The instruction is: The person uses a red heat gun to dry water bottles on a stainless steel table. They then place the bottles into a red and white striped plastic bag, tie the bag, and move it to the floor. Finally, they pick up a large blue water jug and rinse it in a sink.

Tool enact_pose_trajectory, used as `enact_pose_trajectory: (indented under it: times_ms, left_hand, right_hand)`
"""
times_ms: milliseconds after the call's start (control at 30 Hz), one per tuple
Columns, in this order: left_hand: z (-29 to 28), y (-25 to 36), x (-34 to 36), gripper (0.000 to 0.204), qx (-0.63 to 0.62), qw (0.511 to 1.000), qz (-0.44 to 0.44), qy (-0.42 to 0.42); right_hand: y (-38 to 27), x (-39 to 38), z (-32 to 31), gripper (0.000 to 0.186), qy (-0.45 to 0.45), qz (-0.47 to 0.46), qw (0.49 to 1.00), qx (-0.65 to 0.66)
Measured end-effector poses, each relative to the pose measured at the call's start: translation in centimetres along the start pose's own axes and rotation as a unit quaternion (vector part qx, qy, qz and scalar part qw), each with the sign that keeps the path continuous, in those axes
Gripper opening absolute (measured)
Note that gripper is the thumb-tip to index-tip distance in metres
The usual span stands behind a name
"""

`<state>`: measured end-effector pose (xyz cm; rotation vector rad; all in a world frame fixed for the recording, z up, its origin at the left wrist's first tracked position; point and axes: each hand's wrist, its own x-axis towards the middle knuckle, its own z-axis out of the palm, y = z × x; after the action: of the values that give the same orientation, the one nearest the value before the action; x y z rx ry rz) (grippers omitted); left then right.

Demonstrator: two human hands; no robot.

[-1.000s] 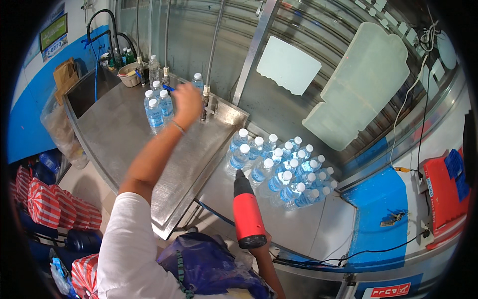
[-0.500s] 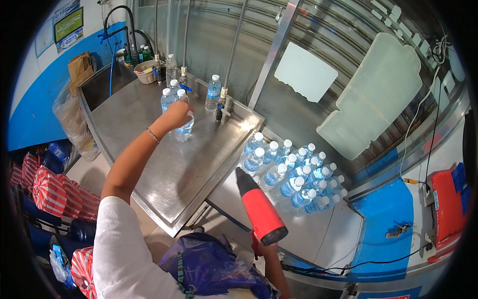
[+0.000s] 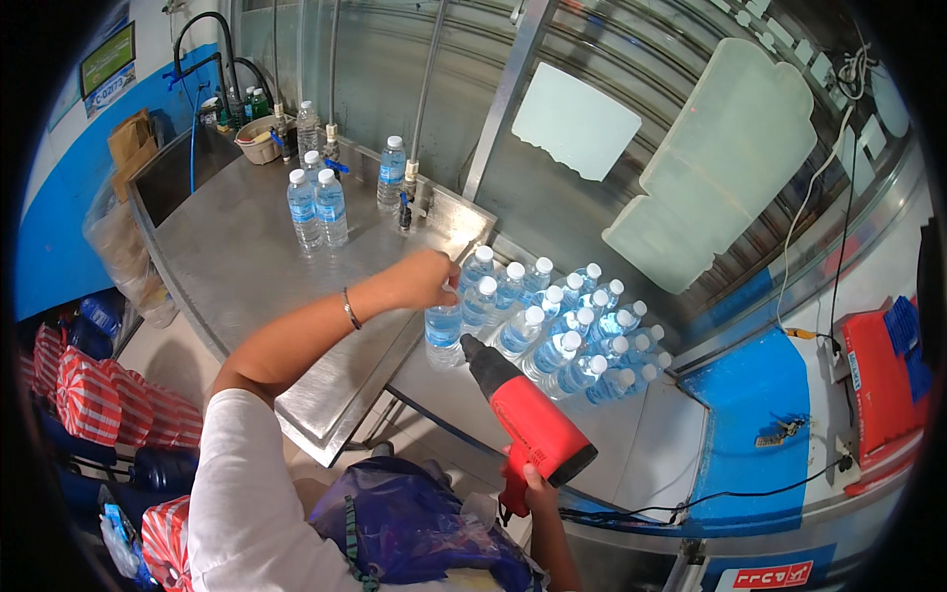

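A clear water bottle (image 3: 443, 337) with a blue label stands at the near left end of a cluster of bottles. Closed around its top is my left hand (image 3: 429, 279), whose fingers hide the cap. My right hand (image 3: 539, 490) grips the handle of a red heat gun (image 3: 533, 414). The gun's black nozzle points up and left, close to the lower right side of that bottle. Several white-capped bottles (image 3: 567, 350) stand packed together on the white tiled surface to the right.
Three labelled bottles (image 3: 330, 209) stand together on the steel counter (image 3: 247, 296). Another labelled bottle (image 3: 391, 176) is by the pipe valves (image 3: 406, 202) at the back. An unlabelled-looking bottle (image 3: 307, 128) stands near a tub (image 3: 258, 143). A black cable (image 3: 710, 516) runs to the right.
My left hand has moved right with a bottle, from the steel counter to the clustered bottles. The heat gun has come nearer, its nozzle beside that bottle. The view has shifted slightly.
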<state>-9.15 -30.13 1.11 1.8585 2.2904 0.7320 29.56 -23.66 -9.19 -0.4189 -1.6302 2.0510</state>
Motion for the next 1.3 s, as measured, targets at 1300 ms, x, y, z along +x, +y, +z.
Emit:
enact_pose_trajectory:
  times_ms: [1300]
  left_hand:
    - [-9.8, -23.7, -5.5, 0.037, 0.294, 0.941, -0.113, 0.126]
  right_hand:
    - [6.3, -2.2, 0.8, 0.021, -0.012, -0.050, 0.871, -0.489]
